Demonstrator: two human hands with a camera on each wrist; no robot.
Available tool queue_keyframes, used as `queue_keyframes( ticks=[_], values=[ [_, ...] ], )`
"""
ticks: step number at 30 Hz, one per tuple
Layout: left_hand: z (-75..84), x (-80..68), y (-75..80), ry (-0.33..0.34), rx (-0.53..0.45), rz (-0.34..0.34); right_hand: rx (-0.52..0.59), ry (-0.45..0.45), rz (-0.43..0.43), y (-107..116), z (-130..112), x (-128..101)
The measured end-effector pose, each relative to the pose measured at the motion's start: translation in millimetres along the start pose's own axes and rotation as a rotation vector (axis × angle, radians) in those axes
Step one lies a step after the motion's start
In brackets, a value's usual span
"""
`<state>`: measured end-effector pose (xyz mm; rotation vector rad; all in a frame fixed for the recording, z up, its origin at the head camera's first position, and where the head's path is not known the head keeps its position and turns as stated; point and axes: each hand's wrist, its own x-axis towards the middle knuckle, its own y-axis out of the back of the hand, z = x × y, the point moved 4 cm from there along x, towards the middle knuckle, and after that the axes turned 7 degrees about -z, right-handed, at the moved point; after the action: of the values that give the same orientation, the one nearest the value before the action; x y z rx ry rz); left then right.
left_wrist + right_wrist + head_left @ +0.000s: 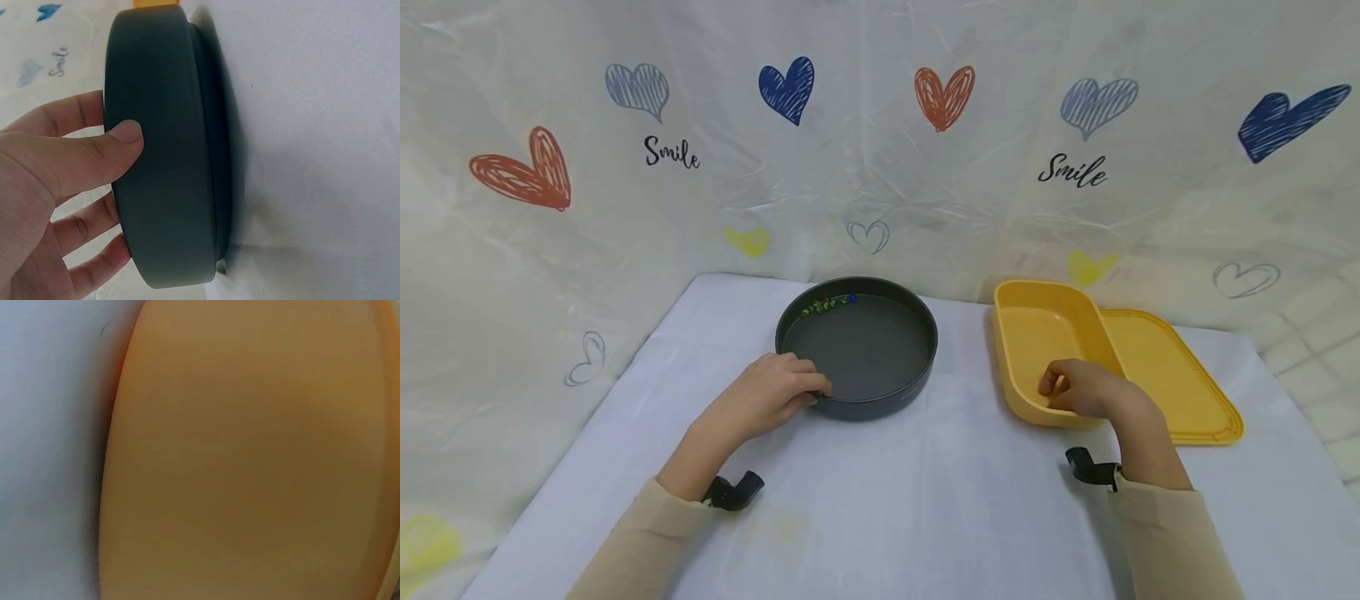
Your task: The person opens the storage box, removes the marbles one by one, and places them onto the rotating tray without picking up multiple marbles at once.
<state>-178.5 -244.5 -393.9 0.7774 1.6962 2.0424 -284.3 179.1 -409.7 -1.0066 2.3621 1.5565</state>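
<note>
A dark grey round pan stands on the table, with several small green glass-like balls and a blue one along its far left inner edge. My left hand grips the near left rim; in the left wrist view the thumb presses the outer wall while the fingers go over the rim. Over the near end of a yellow rectangular box, my right hand reaches inside with bent fingers. Whether those fingers hold anything is hidden. Only the box's outer wall fills most of the right wrist view.
A yellow lid lies flat on the table, right of the box and partly behind it. White cloth covers the table. Behind stands a pale curtain printed with hearts and the word "Smile".
</note>
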Motion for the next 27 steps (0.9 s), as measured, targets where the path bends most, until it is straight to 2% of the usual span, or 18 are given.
queue_keyframes(
  ticks=[7,11,20,27],
  values=[
    [-0.2,1.2,-0.1,-0.009,-0.006,0.006,0.013,0.024,0.000,2,-1,0],
    [-0.3,1.2,0.0,-0.012,-0.011,0.009,0.035,0.054,0.028,6,-5,-1],
    [-0.4,1.6,0.7,-0.015,-0.012,0.016,0.123,0.079,0.117,13,-17,-3],
    [0.0,0.8,1.1,-0.022,-0.006,0.021,0.213,0.118,0.231,19,-21,-4]
  ],
)
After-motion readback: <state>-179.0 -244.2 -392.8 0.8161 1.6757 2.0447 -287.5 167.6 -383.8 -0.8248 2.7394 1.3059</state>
